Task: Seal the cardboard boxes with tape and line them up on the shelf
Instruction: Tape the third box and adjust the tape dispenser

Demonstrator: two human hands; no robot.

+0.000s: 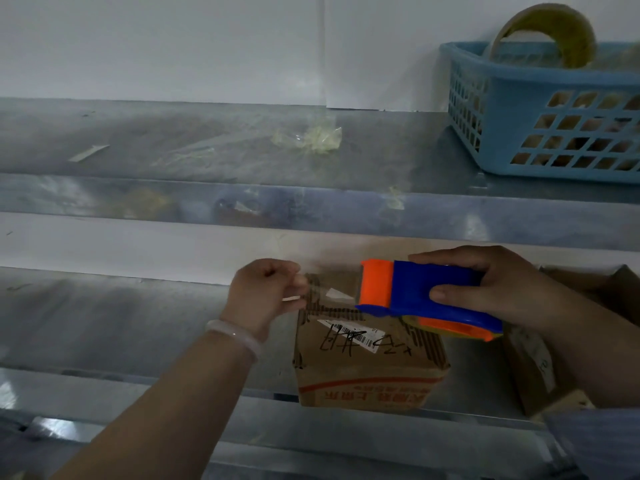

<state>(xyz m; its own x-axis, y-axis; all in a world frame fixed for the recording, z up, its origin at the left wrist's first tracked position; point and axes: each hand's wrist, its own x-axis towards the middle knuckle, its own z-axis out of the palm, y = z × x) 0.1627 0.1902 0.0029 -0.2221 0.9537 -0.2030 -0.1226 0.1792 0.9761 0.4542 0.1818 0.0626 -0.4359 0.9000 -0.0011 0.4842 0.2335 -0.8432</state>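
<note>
**While tape is drawn out, the first box waits unsealed**

Though both hands are busy, the sealing looks barely begun. Nearest, the cardboard box point(367, 358) sits at the near edge of the lower shelf point(121, 317), its labelled top facing up. Just above it, the left hand point(266, 292) has its fingers curled, pinching the free end of a clear tape strip point(332, 294). To the right, the right hand point(485, 285) is clamped round the blue and orange tape dispenser point(415, 292), thumb on its near side. The strip appears stretched between them, not yet pressed down. A second box point(533, 368) stands at right, half hidden by the forearm; whether it is sealed I cannot tell. Farther off, the upper shelf point(173, 140) carries tape scraps point(311, 136) and a blue basket point(502, 81) holding a tape roll point(554, 26). Sealing and lining up both seem to remain.
</note>
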